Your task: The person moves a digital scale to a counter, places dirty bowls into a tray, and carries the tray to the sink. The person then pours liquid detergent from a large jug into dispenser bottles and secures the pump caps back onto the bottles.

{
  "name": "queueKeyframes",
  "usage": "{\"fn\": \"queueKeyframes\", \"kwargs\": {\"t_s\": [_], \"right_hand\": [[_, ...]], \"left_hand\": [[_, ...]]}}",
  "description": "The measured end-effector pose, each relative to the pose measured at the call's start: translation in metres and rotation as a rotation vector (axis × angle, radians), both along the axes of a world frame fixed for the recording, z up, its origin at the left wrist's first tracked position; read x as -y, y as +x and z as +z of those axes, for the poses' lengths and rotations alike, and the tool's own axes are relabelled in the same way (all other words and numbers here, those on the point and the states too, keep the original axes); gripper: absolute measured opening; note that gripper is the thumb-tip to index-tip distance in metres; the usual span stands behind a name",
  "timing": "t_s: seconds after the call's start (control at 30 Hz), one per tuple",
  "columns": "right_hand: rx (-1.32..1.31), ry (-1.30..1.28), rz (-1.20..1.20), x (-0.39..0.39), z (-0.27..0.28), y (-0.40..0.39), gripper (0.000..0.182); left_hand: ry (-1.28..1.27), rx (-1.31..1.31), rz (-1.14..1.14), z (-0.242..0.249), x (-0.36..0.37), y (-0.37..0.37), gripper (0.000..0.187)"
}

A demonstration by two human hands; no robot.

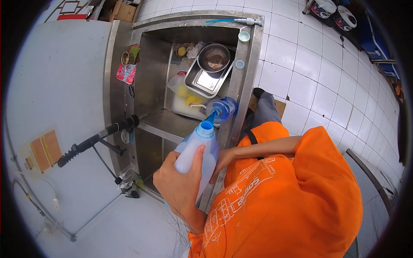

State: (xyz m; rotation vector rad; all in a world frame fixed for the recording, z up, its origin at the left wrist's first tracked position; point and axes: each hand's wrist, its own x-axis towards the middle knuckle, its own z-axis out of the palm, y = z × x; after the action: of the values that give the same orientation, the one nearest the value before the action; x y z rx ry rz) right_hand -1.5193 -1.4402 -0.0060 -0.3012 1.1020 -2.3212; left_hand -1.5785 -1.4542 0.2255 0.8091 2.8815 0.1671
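Observation:
My left hand is wrapped around a white plastic jug with a wide mouth, tilted over the sink edge. My right hand is against the jug's other side, its fingers partly hidden behind it. A blue stream runs between the jug's mouth and the neck of a clear blue bottle. That bottle is beyond the jug, near the sink's right side. A pump top with a blue tube lies on the far rim, and two small caps sit on the right rim.
The steel sink contains a metal bowl in a rectangular metal pan, and a tub with yellow items. On the left rim are a pink packet and a black pole-like fitting.

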Motion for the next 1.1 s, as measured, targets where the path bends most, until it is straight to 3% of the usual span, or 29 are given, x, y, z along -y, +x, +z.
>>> {"fn": "queueKeyframes", "kwargs": {"t_s": [1.1], "right_hand": [[-0.075,0.037,-0.103,0.002,-0.001,-0.001,0.075]], "left_hand": [[-0.017,-0.003,0.007,0.001,0.0,0.0,0.048]]}}
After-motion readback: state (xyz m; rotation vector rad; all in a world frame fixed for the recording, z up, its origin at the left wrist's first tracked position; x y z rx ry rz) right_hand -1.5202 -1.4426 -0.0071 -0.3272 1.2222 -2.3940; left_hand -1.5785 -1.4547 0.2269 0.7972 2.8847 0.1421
